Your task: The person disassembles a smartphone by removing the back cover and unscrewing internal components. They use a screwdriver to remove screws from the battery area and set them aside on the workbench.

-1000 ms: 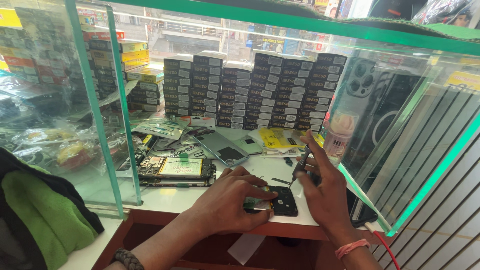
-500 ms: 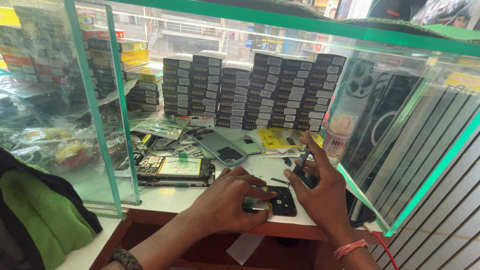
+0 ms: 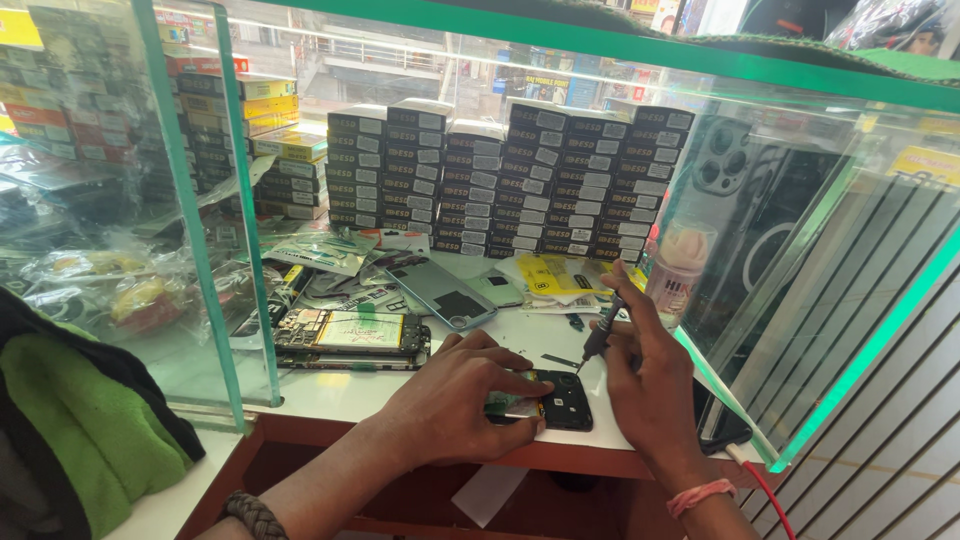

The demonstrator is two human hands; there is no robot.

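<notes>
My left hand presses down on a small opened black phone lying near the front edge of the white counter, fingers over its green board. My right hand grips a thin dark screwdriver, tip pointing down at the phone's upper edge. A pink band sits on my right wrist and a braided bracelet on my left.
An opened phone with exposed board and a grey phone back cover lie further back. Stacked dark boxes line the rear. A yellow packet lies nearby. Glass panes with green edges stand left and right. A green cloth lies at left.
My right hand has tilted the screwdriver slightly, bringing its tip down to the phone. My left hand stays pressed on the phone.
</notes>
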